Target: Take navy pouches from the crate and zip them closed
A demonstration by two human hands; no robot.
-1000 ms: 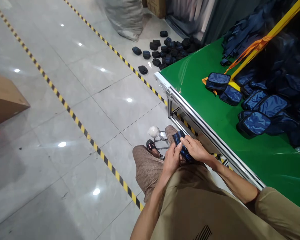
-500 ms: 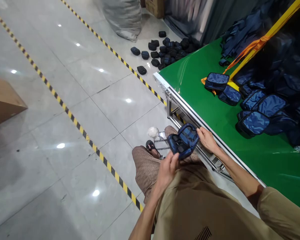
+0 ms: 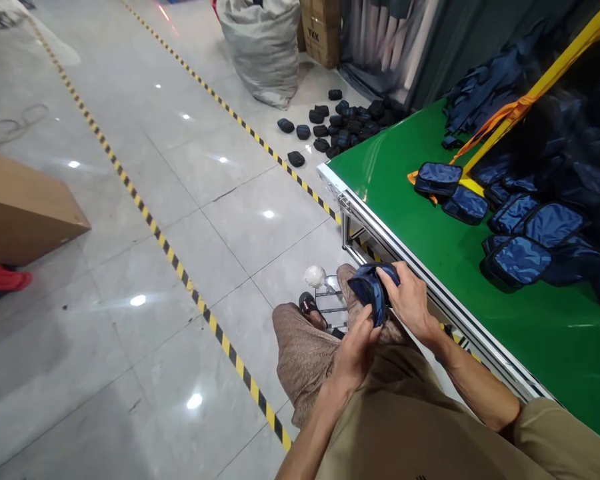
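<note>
Both my hands hold a small navy blue pouch point(image 3: 369, 288) over my lap, just left of the table's metal edge. My right hand point(image 3: 410, 303) wraps over its top and right side. My left hand point(image 3: 356, 348) grips its lower edge from below. The pouch looks folded shut between them. On the green table point(image 3: 420, 247) to the right lies a pile of similar blue pouches point(image 3: 520, 227).
Several dark pouches point(image 3: 337, 123) lie scattered on the tiled floor ahead, near a grey sack point(image 3: 263, 47) and cardboard boxes point(image 3: 325, 27). Yellow-black tape lines point(image 3: 180, 267) cross the floor. A cardboard box point(image 3: 20, 213) stands at left. A yellow-orange strap point(image 3: 525, 100) crosses the table.
Half a second ago the pouch was spread open between my hands; now it is folded shut, my right hand over it. The view has tilted up slightly.
</note>
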